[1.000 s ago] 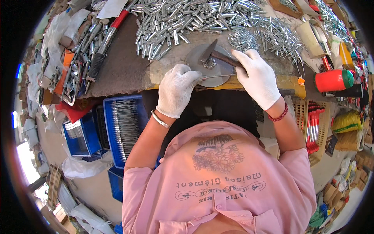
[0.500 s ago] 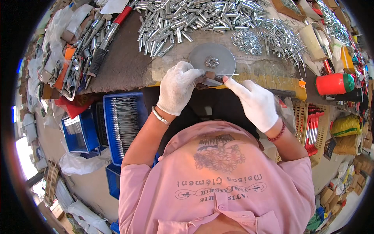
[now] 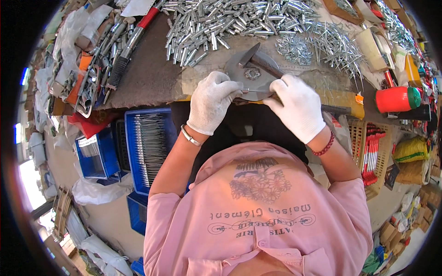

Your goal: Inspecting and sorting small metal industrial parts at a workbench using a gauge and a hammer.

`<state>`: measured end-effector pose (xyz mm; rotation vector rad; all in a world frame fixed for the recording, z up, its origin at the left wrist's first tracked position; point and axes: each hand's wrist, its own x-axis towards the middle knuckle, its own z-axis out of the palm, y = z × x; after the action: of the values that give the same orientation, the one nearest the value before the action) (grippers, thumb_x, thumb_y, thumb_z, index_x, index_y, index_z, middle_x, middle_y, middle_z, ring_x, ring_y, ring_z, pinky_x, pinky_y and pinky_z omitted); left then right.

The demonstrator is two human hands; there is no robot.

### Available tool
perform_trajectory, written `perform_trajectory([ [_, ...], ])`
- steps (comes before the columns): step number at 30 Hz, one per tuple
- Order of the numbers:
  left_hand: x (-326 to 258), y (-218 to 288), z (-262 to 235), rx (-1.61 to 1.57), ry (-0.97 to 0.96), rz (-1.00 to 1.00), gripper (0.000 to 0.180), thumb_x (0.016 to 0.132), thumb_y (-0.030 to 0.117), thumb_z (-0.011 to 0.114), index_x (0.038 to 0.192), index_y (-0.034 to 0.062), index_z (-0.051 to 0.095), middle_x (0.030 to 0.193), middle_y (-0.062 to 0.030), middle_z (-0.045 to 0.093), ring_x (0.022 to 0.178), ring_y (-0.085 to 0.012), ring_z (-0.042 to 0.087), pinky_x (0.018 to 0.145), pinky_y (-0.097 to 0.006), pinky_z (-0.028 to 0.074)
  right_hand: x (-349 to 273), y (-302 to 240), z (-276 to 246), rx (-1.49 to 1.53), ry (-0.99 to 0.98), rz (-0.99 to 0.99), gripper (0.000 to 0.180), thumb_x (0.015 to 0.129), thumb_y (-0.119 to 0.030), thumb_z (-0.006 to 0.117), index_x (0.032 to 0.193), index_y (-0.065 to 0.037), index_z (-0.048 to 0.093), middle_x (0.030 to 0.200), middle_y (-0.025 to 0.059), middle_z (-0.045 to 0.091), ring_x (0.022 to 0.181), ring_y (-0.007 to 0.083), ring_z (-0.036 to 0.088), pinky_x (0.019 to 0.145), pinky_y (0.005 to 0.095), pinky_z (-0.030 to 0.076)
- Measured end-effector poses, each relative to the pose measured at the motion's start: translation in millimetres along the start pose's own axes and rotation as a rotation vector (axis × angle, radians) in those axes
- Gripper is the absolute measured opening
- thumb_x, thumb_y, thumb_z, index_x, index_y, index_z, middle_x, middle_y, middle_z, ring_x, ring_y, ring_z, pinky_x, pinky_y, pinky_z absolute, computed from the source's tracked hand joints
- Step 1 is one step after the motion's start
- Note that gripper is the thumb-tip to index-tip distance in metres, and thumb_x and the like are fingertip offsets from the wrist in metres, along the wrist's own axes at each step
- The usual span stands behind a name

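Note:
My left hand [image 3: 213, 103], in a white knit glove, is closed in a pinch near the bench edge. Between its fingertips is a thin silver metal rod [image 3: 252, 91], which stretches right across the near part of a round grey metal disc [image 3: 237, 64]. My gloved right hand [image 3: 297, 108] grips a hammer [image 3: 269, 66] by its dark handle. The hammer head hangs over the disc, apart from the rod. The right thumb and fingertips are close to the rod's right end; whether they touch it I cannot tell.
Silver metal tubes [image 3: 216, 27] are heaped behind the disc, with small fittings [image 3: 293, 49] and thin rods [image 3: 340, 50] to the right. Assorted tools [image 3: 101, 64] crowd the left. A red container [image 3: 393, 100] stands right. Blue bins [image 3: 171, 138] sit below the bench edge.
The hammer head has gone from beside my left fingertips to up over the disc. My right hand's fingers have curled around the handle. My left hand has barely moved.

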<state>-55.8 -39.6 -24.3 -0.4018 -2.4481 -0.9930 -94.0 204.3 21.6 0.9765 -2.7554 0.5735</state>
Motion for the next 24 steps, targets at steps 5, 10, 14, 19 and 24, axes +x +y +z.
perform_trajectory([
  [5,-17.6,12.7,6.8,0.039,0.102,-0.120,0.030,0.081,0.005,0.084,0.111,0.0091,0.080,0.099,-0.0115,0.070,0.093,-0.0340,0.068,0.082,-0.044,0.055,-21.9,-8.0,13.8,0.518,-0.288,0.224,0.015,0.094,-0.017,0.074,0.105,-0.008,0.070,0.086,0.0141,0.072,0.074,0.0308,0.072,0.069,0.0418,0.056],
  [10,-40.7,45.6,18.4,-0.252,0.111,-0.458,0.047,0.099,-0.005,0.069,0.145,0.0011,0.064,0.090,-0.0117,0.074,0.073,-0.0181,0.069,0.068,-0.030,0.055,-20.8,-24.2,4.2,0.987,-0.528,0.565,0.019,0.099,-0.010,0.064,0.115,-0.002,0.069,0.078,0.0021,0.067,0.069,0.0082,0.062,0.063,0.0274,0.049],
  [14,-33.6,46.5,14.8,-0.673,-0.026,-0.890,0.065,0.103,0.000,0.066,0.163,0.0022,0.042,0.093,-0.0053,0.075,0.069,-0.0078,0.063,0.061,-0.024,0.052,-22.2,-32.9,5.6,1.139,-0.546,0.675,0.019,0.099,-0.009,0.064,0.114,0.003,0.067,0.079,0.0051,0.064,0.071,0.0082,0.062,0.068,0.0272,0.051],
  [19,-40.2,48.6,-10.9,-0.903,0.132,-0.976,0.069,0.093,0.002,0.079,0.155,-0.0006,0.047,0.095,-0.0049,0.072,0.082,-0.0090,0.066,0.072,-0.025,0.054,-21.8,-55.6,25.2,0.820,-0.428,0.341,0.023,0.095,-0.012,0.071,0.117,-0.004,0.068,0.087,0.0198,0.069,0.072,0.0311,0.067,0.072,0.0381,0.055],
  [24,-63.7,24.1,-56.3,-0.819,0.350,-0.979,0.060,0.090,-0.001,0.079,0.144,-0.0019,0.055,0.098,-0.0077,0.070,0.091,-0.0145,0.069,0.085,-0.029,0.056,-15.6,-36.3,11.9,1.060,-0.354,0.328,0.053,0.103,-0.016,0.064,0.153,-0.003,0.055,0.096,0.0037,0.065,0.080,0.0105,0.062,0.075,0.0257,0.054],
])
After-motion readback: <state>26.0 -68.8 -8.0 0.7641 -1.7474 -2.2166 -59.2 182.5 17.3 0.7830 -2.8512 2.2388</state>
